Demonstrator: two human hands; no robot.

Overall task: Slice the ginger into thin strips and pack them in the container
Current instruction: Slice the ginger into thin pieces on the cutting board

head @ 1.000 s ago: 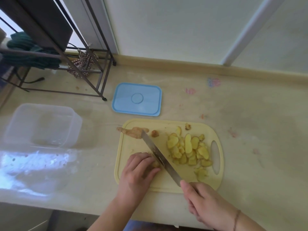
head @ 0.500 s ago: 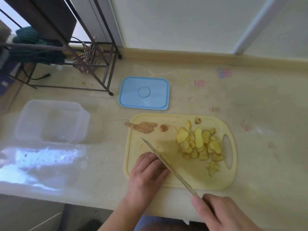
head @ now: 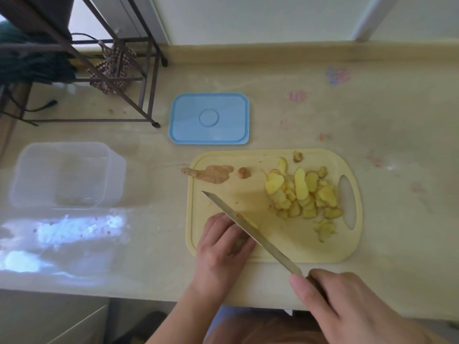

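The left hand [head: 223,247] rests on the near left part of the cutting board [head: 293,242], fingers [head: 216,227] curled down over a ginger piece that is mostly hidden beneath them. The right hand [head: 347,304] grasps the handle of the knife [head: 250,227], fingers clenched around it; the blade runs diagonally against the left knuckles, a yellow slice at its edge. Ginger slices [head: 303,192] lie heaped on the board's right half, beside the handle slot. An unpeeled ginger root [head: 211,173] overhangs the board's far left edge. The beige surface [head: 397,150] also carries a blue lid [head: 210,119] behind the board and a clear container [head: 64,175] well to the left. A metal rack [head: 119,78] stands at the far left, by the wall.
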